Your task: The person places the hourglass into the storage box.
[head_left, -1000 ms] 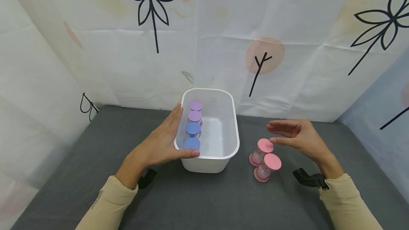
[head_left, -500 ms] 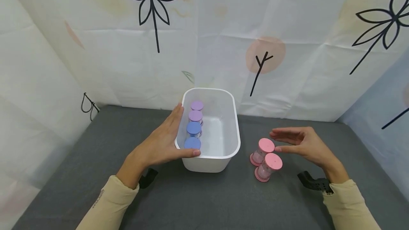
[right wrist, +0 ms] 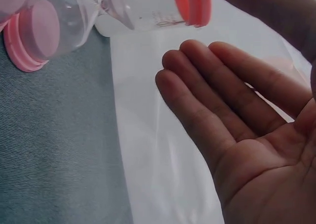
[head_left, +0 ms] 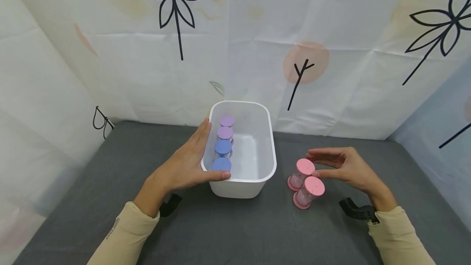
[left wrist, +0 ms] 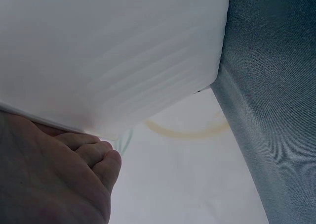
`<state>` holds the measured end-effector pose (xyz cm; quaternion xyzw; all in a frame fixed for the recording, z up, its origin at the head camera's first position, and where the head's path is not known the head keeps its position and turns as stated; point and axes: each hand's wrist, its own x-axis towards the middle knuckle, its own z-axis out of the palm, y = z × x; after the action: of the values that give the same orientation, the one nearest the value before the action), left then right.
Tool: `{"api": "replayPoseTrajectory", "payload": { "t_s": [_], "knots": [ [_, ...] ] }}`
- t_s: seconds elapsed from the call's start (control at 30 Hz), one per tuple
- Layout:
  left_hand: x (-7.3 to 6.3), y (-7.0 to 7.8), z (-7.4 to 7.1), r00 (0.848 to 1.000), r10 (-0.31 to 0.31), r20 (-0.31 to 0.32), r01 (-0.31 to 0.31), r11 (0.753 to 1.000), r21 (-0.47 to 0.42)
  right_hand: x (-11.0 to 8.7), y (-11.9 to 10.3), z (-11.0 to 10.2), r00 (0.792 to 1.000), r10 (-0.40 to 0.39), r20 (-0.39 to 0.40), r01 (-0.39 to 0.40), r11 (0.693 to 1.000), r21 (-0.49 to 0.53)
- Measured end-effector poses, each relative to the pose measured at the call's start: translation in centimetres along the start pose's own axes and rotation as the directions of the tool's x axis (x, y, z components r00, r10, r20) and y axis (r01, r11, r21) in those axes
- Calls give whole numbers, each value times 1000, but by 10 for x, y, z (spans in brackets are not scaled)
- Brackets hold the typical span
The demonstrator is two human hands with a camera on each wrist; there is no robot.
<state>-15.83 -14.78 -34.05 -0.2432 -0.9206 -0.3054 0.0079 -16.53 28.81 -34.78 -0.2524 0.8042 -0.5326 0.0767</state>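
Note:
My left hand [head_left: 184, 158] lies along the left side of a white plastic bin [head_left: 239, 189], its thumb stretched over the near rim. The left wrist view shows fingers [left wrist: 106, 162] against the bin's outer wall near the rim. Two purple sand timers [head_left: 225, 133] and two blue sand timers [head_left: 223, 147] stand in a row along the bin's left inside wall. Right of the bin, two pink sand timers [head_left: 305, 167] stand close together on the table. My right hand [head_left: 342, 165] is beside the farther one, thumb at its cap, fingers extended and apart from it.
A dark grey cloth [head_left: 257, 232] covers the table. Behind it hangs a pale fabric backdrop [head_left: 250, 72] with printed flowers, and the bin stands close to it. Fabric walls also rise at left and right.
My right hand has lowered, moved slightly right, then come back left to the farther pink sand timer. The left hand, bin and timers stay in place.

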Motion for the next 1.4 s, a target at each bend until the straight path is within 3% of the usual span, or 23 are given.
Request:
{"api": "replayPoseTrajectory", "payload": {
  "t_s": [0.6, 1.13, 1.4],
  "knots": [
    [-1, 0, 0, 1000, -1, -2, 1, 1000, 5, 13, 10, 24, 999, -34, -26, 35, 999, 31],
    [0, 1, -1, 1000, -10, -3, 10, 1000, 5, 15, 14, 27, 988, -29, -149, 32, 999, 18],
    [0, 0, 0, 1000, 1, -3, -1, 1000, -5, 12, 14, 20, 974, 27, -226, -31, 999, -15]
  ]
}}
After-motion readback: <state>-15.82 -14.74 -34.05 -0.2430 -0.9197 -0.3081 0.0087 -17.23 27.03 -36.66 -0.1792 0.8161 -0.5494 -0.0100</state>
